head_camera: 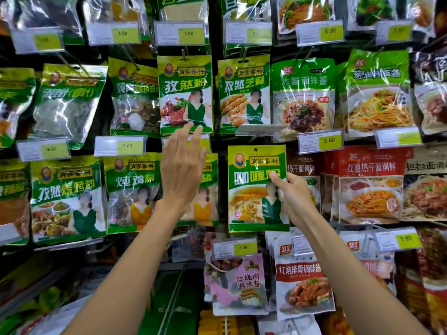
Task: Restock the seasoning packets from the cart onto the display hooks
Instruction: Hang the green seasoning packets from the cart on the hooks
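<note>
My right hand [294, 197] pinches a green and yellow curry powder packet [254, 189] by its right edge, holding it upright in front of the display. Just above it a price tag holder [262, 129] is tilted up on its hook. My left hand [182, 165] is raised with straight fingers, its fingertips touching the bottom edge of a hanging cumin powder packet [185, 93]. That hand covers part of a packet [205, 192] on the hook below. A cumin sesame packet [244, 93] hangs to the right of the cumin powder.
Rows of seasoning and noodle sauce packets hang on hooks across the whole wall, with yellow price tags [320, 141] in front. Red sauce packets [370, 184] hang at the right. Pink and white packets [242, 284] hang lower down. Green goods [169, 298] lie below.
</note>
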